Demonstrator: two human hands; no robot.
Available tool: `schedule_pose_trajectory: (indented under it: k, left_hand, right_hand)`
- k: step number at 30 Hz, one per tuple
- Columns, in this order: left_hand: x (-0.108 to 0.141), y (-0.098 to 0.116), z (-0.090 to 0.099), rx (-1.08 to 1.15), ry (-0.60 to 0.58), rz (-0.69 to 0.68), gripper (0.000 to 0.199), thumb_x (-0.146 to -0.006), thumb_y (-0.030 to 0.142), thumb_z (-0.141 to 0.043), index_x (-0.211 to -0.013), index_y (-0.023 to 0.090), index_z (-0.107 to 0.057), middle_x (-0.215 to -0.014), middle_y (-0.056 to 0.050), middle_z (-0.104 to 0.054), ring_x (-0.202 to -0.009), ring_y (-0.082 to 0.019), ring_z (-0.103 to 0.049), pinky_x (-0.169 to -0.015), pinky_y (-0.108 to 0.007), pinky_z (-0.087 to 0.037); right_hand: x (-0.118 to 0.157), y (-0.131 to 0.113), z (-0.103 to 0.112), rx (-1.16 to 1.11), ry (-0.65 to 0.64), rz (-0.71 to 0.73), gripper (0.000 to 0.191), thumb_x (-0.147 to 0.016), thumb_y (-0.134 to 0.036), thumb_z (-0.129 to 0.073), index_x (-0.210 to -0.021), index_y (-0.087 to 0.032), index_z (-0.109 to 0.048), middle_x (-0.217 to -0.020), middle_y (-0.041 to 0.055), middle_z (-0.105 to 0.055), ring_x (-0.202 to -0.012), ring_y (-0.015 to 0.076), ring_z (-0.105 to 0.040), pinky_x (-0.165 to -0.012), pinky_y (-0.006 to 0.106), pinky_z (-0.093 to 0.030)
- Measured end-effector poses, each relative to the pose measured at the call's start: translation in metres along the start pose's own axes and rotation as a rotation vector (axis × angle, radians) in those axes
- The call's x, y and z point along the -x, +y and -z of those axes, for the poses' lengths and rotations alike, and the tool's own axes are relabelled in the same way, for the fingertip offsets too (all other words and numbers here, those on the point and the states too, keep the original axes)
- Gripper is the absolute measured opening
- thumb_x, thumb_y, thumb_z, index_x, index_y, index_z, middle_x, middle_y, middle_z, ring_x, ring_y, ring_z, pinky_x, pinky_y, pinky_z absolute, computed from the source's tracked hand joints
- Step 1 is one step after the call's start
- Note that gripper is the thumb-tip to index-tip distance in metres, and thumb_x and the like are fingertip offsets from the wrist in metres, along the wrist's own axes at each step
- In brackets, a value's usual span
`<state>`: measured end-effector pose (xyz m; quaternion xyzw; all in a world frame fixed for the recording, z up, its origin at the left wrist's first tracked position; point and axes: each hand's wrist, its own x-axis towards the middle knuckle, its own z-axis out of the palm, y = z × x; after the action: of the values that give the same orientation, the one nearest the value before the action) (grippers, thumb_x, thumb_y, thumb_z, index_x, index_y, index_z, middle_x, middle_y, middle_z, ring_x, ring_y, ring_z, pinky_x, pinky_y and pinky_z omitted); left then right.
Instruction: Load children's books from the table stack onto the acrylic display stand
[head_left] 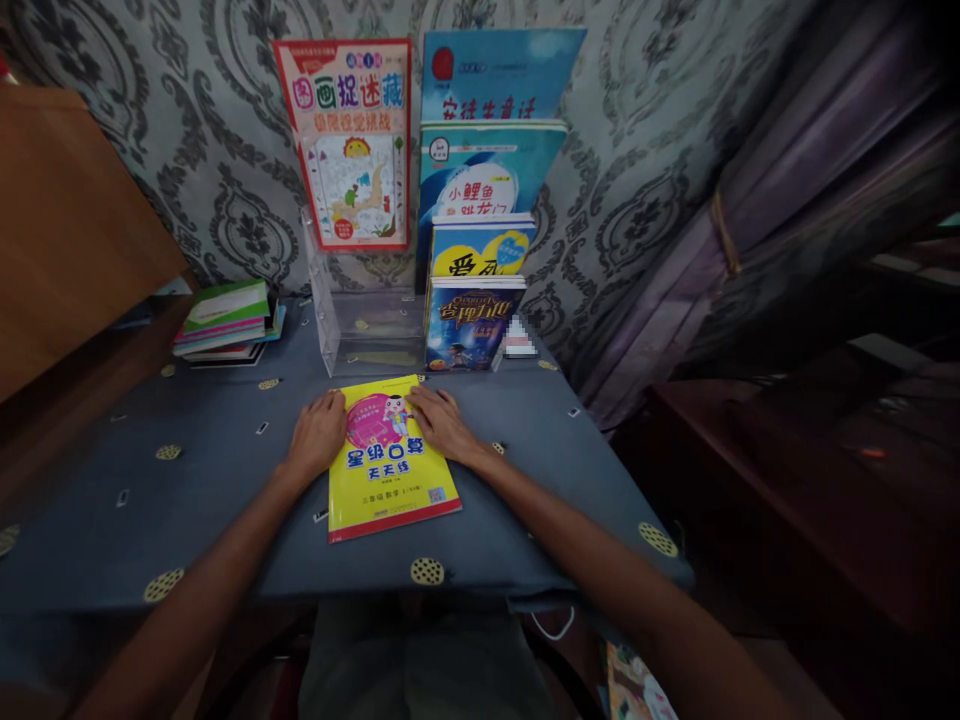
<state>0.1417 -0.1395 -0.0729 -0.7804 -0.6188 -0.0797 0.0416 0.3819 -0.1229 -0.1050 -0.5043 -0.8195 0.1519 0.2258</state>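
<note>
A yellow workbook [390, 470] with a red bottom strip and a pink picture lies cover up on the cloth-covered table. My left hand [320, 430] holds its upper left edge, fingers bent against the side. At the upper right edge, my right hand [444, 425] grips the same workbook, with fingertips on the cover. Just behind it stands a clear plastic book rack [375, 335]. On the rack's left side is a red-bordered picture book [356, 150]. Its right side holds books in steps, with a dark blue book [469, 325] at the front.
Several books lie in a stack [229, 320] at the back left. A wooden panel [82, 230] rises on the left. The patterned wall is behind, and a tied purple curtain [675, 290] hangs at the right. A dark red surface [780, 490] lies beyond the table's right edge.
</note>
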Motion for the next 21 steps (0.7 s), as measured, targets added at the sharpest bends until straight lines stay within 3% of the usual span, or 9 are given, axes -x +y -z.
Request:
schedule_pose_trajectory:
  k: [6, 12, 21]
  left_hand:
    - [0.001, 0.0, 0.0, 0.012, -0.001, -0.003, 0.023, -0.1, 0.02, -0.036, -0.111, 0.015, -0.055, -0.122, -0.017, -0.066, -0.112, -0.029, -0.062, -0.088, -0.039, -0.046]
    - [0.003, 0.0, 0.0, 0.06, 0.024, 0.017, 0.023, -0.099, 0.019, -0.038, -0.112, 0.015, -0.056, -0.125, -0.017, -0.064, -0.114, -0.029, -0.06, -0.09, -0.04, -0.046]
    - [0.009, -0.003, -0.007, 0.211, 0.084, 0.063, 0.029, -0.095, 0.022, -0.041, -0.118, 0.016, -0.056, -0.123, -0.016, -0.065, -0.116, -0.03, -0.059, -0.099, -0.046, -0.045]
  right_hand:
    - [0.031, -0.019, 0.009, 0.057, -0.041, 0.017, 0.044, -0.099, -0.021, -0.04, -0.141, -0.017, -0.054, -0.15, 0.0142, -0.052, -0.144, 0.0229, -0.041, -0.12, 0.05, -0.024]
    - [0.062, -0.042, 0.015, 0.147, -0.063, 0.017, 0.044, -0.103, -0.028, -0.036, -0.143, -0.017, -0.05, -0.153, 0.0166, -0.046, -0.146, 0.0277, -0.037, -0.119, 0.058, -0.024]
    - [0.067, -0.05, 0.015, 0.197, -0.086, -0.014, 0.042, -0.102, -0.028, -0.04, -0.141, -0.016, -0.051, -0.153, 0.0179, -0.046, -0.146, 0.0317, -0.035, -0.117, 0.062, -0.025]
